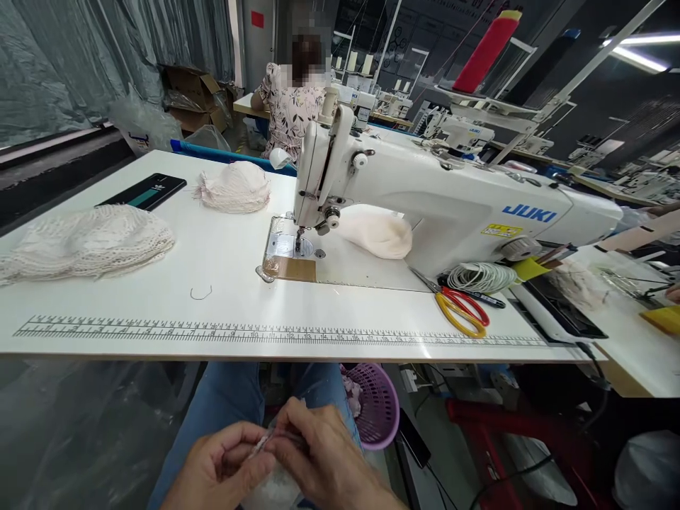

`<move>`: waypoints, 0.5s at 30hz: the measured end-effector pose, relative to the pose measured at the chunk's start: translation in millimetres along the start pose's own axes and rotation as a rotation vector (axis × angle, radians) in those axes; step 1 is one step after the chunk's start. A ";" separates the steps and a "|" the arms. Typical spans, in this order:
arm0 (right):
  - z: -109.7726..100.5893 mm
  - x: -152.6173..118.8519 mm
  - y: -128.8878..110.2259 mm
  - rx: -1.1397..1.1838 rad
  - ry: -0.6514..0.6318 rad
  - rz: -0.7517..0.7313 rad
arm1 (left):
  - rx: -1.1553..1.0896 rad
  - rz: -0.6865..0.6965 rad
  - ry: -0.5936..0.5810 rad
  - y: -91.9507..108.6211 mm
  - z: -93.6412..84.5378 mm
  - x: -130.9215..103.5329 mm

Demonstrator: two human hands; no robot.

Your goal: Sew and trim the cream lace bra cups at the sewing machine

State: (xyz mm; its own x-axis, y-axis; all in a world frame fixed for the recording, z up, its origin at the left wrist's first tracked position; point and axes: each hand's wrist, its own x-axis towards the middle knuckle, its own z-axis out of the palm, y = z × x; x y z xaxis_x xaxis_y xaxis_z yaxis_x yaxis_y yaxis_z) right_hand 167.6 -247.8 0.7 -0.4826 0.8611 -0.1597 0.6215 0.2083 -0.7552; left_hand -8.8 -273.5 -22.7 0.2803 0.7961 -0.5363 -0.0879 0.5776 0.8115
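Note:
Above the lap, below the table's front edge, my left hand [226,464] and my right hand [324,453] are close together. Both pinch a small piece of light fabric [261,445] between thumbs and fingers; much of it is hidden by the fingers. Whitish translucent material [273,489] hangs beneath them. On the table [234,312] stands a white sewing machine [451,188], with a pale fabric piece [382,235] behind its needle area. Two stacks of lacy white pieces, one at the far left [95,237] and one further back [236,187], lie left of the machine.
Scissors [462,312] and a coil of white cord [481,277] lie right of the machine's needle. A phone [146,191] is at the back left. A purple basket [380,411] stands below the table. A person [295,106] sits ahead, back turned.

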 end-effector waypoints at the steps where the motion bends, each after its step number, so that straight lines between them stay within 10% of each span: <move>1: -0.4 0.5 0.2 0.001 0.003 0.003 | 0.017 0.002 0.014 0.3 -1.0 0.5; 15: -20.2 -8.5 13.8 0.173 -0.060 -0.158 | -0.012 -0.111 -0.107 7.9 -28.8 -10.6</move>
State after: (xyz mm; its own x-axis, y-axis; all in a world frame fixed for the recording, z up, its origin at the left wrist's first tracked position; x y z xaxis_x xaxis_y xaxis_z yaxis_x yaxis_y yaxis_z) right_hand 192.7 -242.9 4.5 -0.6045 0.7940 -0.0644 0.4228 0.2512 -0.8707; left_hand -40.0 -272.3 -17.3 0.3887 0.7041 -0.5943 -0.0616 0.6635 0.7457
